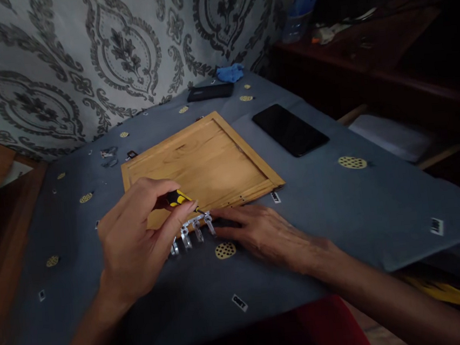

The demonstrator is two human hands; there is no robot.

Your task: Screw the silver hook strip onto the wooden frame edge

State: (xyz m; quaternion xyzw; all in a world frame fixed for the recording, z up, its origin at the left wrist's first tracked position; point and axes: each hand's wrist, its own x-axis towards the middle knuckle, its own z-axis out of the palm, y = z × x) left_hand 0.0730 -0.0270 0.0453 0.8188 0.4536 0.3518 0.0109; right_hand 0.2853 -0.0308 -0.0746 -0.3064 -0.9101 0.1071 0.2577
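My left hand [139,241] is closed around a small tool with a black and yellow handle [179,198], its tip pointing down at a row of several silver metal clips [193,231]. The clips lie on the blue-grey cloth just in front of a shallow wooden tray [211,142]. My right hand [260,232] lies flat on the cloth to the right of the clips, fingers stretched toward them, fingertips touching or almost touching the rightmost clip.
A black phone [290,129] lies right of the tray, and a second dark device [210,92] and a blue cloth [229,73] sit by the patterned wall. Small metal parts [108,156] lie left of the tray. A dark wooden shelf [365,51] stands at right.
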